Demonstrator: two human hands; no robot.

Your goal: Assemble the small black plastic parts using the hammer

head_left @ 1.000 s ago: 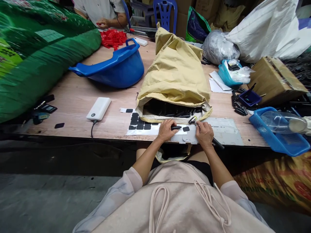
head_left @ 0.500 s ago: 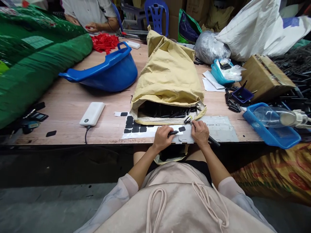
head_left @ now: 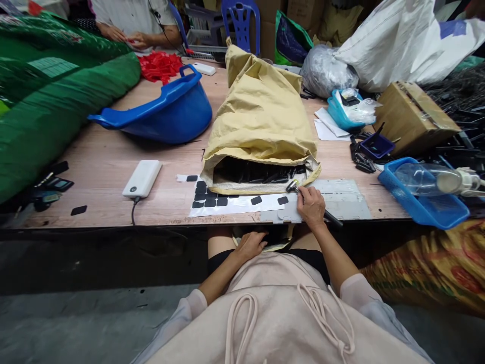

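Observation:
My right hand (head_left: 311, 206) is wrapped round a small hammer (head_left: 292, 186) with a silver head and black handle. It rests at the table's front edge, beside the mouth of a yellow sack (head_left: 265, 116) filled with black pieces. My left hand (head_left: 250, 245) is down at my lap, fingers loosely stretched at the opening of a second pale bag (head_left: 278, 247) between my legs. I see no black piece in it. A white sheet (head_left: 242, 205) bearing several black rounded patches (head_left: 210, 194) lies by the sack, with a grey plate (head_left: 341, 199) to its right.
A blue basin (head_left: 162, 111) and a white power bank (head_left: 142, 178) with a cable stand left of the sack. To the right are a blue tray (head_left: 428, 212) holding a clear bottle, and a cardboard box (head_left: 413, 116). Across the table, a person handles red pieces.
My left hand has dropped from the table edge to the bag at my lap; the black piece it held is out of sight, uncovering another patch. My right hand stays with the hammer.

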